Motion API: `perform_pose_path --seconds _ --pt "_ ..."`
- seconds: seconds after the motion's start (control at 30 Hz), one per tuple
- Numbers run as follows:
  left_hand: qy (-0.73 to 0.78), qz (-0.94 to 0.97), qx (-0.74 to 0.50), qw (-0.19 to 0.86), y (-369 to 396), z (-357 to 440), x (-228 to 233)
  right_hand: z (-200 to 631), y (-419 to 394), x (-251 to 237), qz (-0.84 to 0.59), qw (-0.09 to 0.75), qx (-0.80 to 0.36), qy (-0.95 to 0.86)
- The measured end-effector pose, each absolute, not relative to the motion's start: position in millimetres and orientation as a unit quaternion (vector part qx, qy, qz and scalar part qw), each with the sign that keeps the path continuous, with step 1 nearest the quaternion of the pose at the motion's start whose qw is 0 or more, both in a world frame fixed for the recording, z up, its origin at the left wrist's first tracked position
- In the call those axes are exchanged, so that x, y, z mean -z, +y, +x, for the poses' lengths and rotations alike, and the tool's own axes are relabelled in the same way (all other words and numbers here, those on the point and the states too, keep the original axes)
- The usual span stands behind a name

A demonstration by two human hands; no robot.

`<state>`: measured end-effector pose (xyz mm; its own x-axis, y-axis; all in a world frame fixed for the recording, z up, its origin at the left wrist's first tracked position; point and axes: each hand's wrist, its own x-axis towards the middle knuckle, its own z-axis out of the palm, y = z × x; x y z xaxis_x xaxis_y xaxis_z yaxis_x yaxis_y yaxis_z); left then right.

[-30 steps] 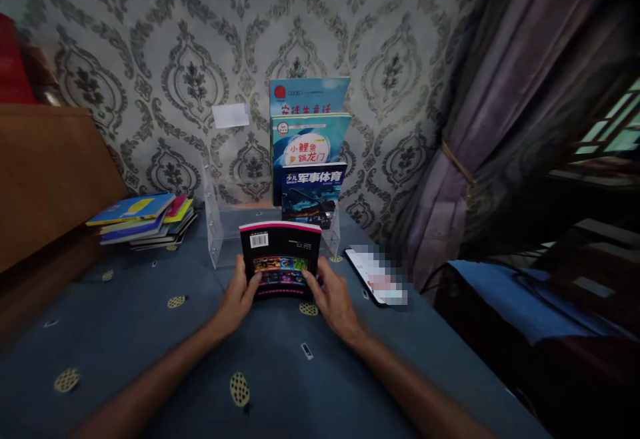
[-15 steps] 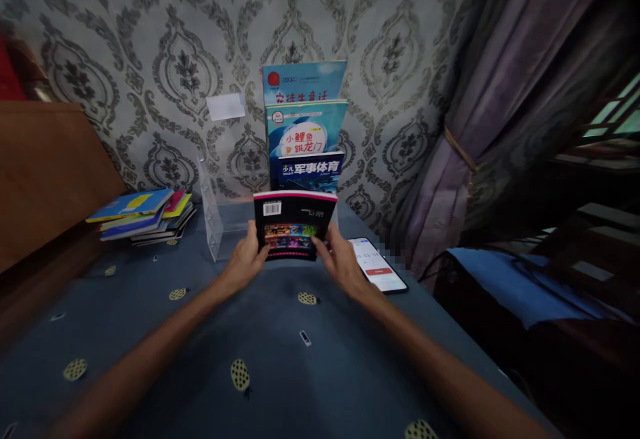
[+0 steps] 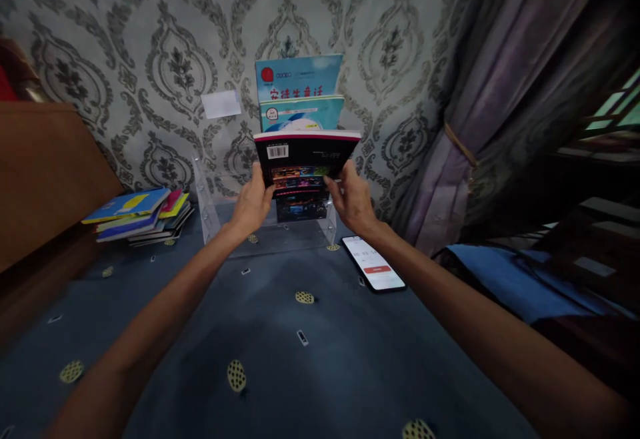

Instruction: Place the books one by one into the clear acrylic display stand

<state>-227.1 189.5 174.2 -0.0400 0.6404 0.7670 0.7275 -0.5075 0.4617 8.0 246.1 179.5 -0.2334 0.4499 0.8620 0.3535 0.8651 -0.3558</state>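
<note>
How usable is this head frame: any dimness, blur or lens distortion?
Head view: dim overall, and the right side by the curtain falls almost black; the phone screen glows as the brightest patch; wide-angle stretch bends the forearms at the edges; the black book between the left hand and right hand stays readable, barcode sharp.

I see open blue tablecloth (image 3: 320, 359) across the whole near stretch between my forearms, so a hand can pass freely there. To the right, a phone (image 3: 374, 263) lies flat near the clear acrylic rack (image 3: 210, 209), narrowing that side. The rack's slots at the back are filled by upright books (image 3: 299, 89) on its right half; its left half is open room. A stack of books (image 3: 143, 215) sits well to the left, beside a wooden panel (image 3: 45, 172). The wall (image 3: 125, 39) closes the back, a curtain (image 3: 500, 92) the right.
</note>
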Motion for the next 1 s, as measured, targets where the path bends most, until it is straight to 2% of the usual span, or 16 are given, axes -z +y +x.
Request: perform_pose_path --seconds 0.47,0.67,1.0 --pt "-0.489 -0.700 0.519 0.035 188.2 -218.7 -165.9 13.1 259.0 -167.9 -0.240 0.555 -0.088 -0.792" --pt "-0.485 -0.721 0.493 0.050 192.6 -214.3 -163.3 22.5 276.7 -161.4 -0.252 0.549 -0.059 -0.795" --pt "-0.611 -0.691 0.372 0.102 190.8 -200.5 -166.7 26.4 296.1 -149.3 -0.320 0.493 -0.028 -0.808"
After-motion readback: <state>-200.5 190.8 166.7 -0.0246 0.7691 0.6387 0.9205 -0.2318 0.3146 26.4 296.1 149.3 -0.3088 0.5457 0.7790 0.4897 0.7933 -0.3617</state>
